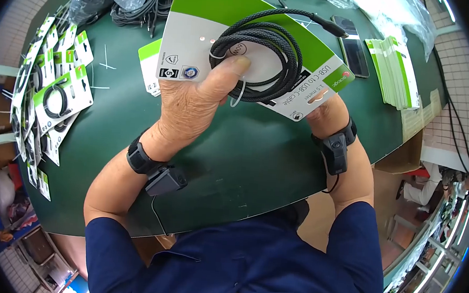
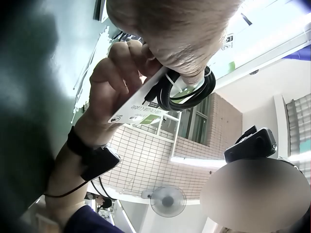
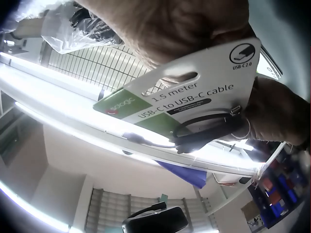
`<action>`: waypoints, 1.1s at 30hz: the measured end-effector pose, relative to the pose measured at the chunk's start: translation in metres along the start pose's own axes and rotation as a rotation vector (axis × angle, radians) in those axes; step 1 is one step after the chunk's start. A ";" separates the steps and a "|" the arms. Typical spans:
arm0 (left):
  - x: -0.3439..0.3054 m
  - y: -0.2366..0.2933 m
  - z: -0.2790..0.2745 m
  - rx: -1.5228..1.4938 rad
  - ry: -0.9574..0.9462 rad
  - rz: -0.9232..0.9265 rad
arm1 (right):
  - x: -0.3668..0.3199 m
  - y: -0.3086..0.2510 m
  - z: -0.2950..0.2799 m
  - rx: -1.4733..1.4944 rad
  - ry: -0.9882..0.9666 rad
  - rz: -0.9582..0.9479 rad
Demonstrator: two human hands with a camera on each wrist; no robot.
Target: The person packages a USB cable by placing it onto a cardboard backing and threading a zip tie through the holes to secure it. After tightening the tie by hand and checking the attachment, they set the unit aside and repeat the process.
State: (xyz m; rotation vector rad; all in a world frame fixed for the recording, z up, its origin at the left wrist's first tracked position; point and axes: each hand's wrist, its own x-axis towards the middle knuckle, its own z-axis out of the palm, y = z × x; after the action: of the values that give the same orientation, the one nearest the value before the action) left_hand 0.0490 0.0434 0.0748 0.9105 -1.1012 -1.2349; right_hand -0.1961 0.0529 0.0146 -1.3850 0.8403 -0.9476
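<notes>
A white and green card (image 1: 182, 46) is held up over the table, with a coiled black cable (image 1: 293, 68) on its front. My left hand (image 1: 191, 107) grips the card's lower left part, its thumb pressed on the front inside the coil. Behind the card's right end is my right hand (image 1: 328, 114), mostly hidden in the head view. In the left wrist view, the right hand's fingers (image 2: 121, 68) are bent behind the card (image 2: 133, 109). The right wrist view shows the printed card (image 3: 194, 85) with the right hand (image 3: 180, 29) against its back. A thin white tie loops by the coil.
Carded cables (image 1: 65, 97) lie piled at the left of the green table (image 1: 232, 174). Bagged black cables (image 1: 141, 7) sit at the back left. A phone (image 1: 355, 51) and a stack of green-white cards (image 1: 391, 73) are at the right. Another card (image 1: 150, 65) lies behind the left hand.
</notes>
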 end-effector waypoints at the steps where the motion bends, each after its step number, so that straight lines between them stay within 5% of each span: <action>1: 0.000 0.001 0.002 -0.007 -0.002 0.020 | 0.002 0.000 0.003 0.114 0.040 -0.053; 7: -0.002 0.003 0.004 0.012 -0.032 0.059 | 0.007 0.007 0.000 0.122 0.012 0.093; 10: -0.002 0.009 0.001 0.053 -0.025 -0.135 | 0.011 0.011 -0.002 0.128 0.015 0.173; 13: -0.003 0.008 0.005 0.031 -0.032 -0.133 | 0.014 0.013 -0.004 0.144 0.027 0.251; 18: 0.005 0.003 0.001 -0.004 -0.031 -0.214 | 0.027 -0.006 0.011 0.152 -0.030 0.178; 25: 0.009 0.002 0.004 -0.155 -0.053 -0.316 | 0.034 0.015 0.001 0.637 -0.181 0.174; 30: 0.005 0.003 0.004 -0.015 -0.147 -0.239 | 0.043 0.012 0.010 0.611 -0.091 0.135; 33: 0.006 0.005 0.001 0.067 -0.189 -0.246 | 0.072 -0.005 0.023 -0.201 0.037 -0.665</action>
State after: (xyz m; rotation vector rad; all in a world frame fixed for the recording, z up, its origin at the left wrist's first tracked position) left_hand 0.0491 0.0383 0.0803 1.0188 -1.2114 -1.5183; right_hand -0.1460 -0.0028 0.0245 -1.8793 0.5071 -1.4205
